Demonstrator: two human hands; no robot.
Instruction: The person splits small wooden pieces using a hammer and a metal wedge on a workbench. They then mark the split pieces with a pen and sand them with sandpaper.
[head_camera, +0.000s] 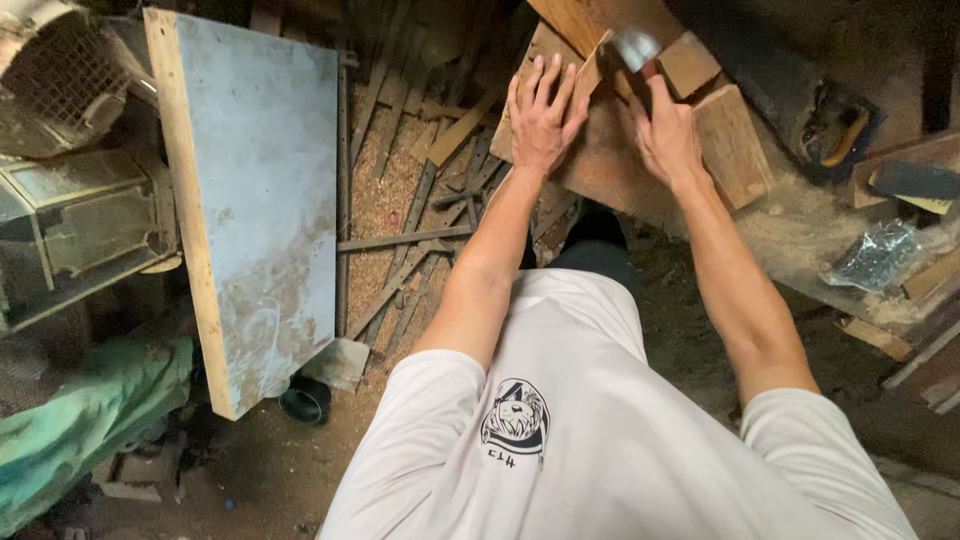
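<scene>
From the head view, our left hand (543, 112) lies spread flat, palm down, on the thin wooden board (560, 60), whose long axis slants away up-right across the bench (620, 170). Just right of it, our right hand (665, 130) is closed around a hammer (632, 50), its blurred metal head above the board.

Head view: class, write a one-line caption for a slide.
Left hand flat on a wooden board, right hand gripping a hammer above it.

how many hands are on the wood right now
2. The left hand lies flat, fingers spread, on the thin wooden board. The right hand grips a blurred tool handle beside it.
</scene>
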